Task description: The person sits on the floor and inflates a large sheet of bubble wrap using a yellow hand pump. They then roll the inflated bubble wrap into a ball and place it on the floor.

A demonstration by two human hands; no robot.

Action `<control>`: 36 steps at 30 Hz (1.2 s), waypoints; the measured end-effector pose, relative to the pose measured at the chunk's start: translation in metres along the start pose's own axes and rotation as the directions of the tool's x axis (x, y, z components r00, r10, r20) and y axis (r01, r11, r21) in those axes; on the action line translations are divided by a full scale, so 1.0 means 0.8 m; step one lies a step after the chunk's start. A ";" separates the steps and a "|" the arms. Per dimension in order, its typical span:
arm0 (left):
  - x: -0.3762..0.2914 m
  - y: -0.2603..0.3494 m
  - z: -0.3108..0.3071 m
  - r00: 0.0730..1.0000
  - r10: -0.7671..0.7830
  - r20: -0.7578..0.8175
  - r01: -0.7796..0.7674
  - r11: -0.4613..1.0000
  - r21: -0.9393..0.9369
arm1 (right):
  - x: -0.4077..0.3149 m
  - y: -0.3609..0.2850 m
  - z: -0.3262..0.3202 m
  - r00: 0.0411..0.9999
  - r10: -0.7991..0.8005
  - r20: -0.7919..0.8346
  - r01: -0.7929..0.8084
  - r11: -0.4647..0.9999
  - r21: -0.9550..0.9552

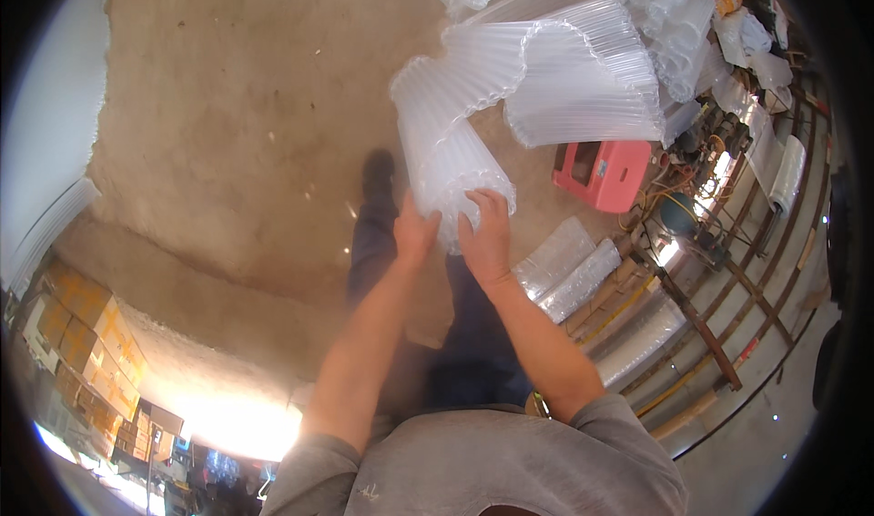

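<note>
A long strip of clear, inflated air-column packaging film point(471, 65) runs in loose waves across the floor before me. Its near end is wound into a roll point(454, 154) in front of my legs. My left hand point(415, 232) grips the roll's left side, thumb toward the coiled end. On the right, my right hand point(489, 236) lies over the coil's edge with fingers curled and spread a little. The far part of the strip folds back on itself beside a pink plastic stool point(614, 174).
Bundles of similar film point(672, 31) are heaped at the upper right. Flat film rolls point(580, 277) lie right of my legs, near a metal frame point(710, 338). White stacked sheets point(48, 126) stand at far left, above cardboard boxes point(95, 331). Bare concrete floor point(239, 140) spreads leftward.
</note>
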State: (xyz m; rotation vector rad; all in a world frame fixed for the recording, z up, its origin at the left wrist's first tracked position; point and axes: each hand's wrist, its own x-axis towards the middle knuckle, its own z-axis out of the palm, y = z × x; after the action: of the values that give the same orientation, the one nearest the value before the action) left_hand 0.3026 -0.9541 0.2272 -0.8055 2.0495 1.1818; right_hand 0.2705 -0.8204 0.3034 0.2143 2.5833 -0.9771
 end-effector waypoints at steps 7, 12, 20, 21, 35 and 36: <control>0.002 0.010 0.003 0.926 -0.249 0.283 0.271 0.962 -0.041 | 0.019 0.055 0.069 0.788 0.613 0.059 -0.528 0.623 0.578; 0.002 0.028 0.006 0.945 -0.161 0.286 0.154 0.987 0.049 | 0.074 0.057 0.086 0.758 0.635 -0.152 -0.593 0.767 0.247; -0.028 0.017 0.000 0.979 0.204 0.031 -0.184 0.931 -0.315 | 0.047 0.099 0.029 0.735 -0.246 0.631 0.622 0.614 -0.485; -0.028 0.015 -0.002 0.987 0.162 -0.001 -0.160 0.974 -0.162 | 0.043 0.104 0.028 0.639 -0.219 0.737 0.687 0.594 -0.419; -0.056 -0.031 0.040 0.994 0.059 0.092 -0.075 0.979 0.188 | -0.019 0.063 0.025 0.485 0.818 0.309 -0.753 0.212 0.623; -0.061 -0.030 0.043 0.994 0.051 0.095 -0.068 0.982 0.175 | -0.010 0.069 0.039 0.427 0.859 0.281 -0.768 0.181 0.614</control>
State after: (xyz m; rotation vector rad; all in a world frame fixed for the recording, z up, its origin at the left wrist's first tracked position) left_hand 0.3582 -0.9234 0.2391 -0.5984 2.0826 1.0291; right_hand 0.3013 -0.8000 0.2516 1.7326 1.5045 -1.3392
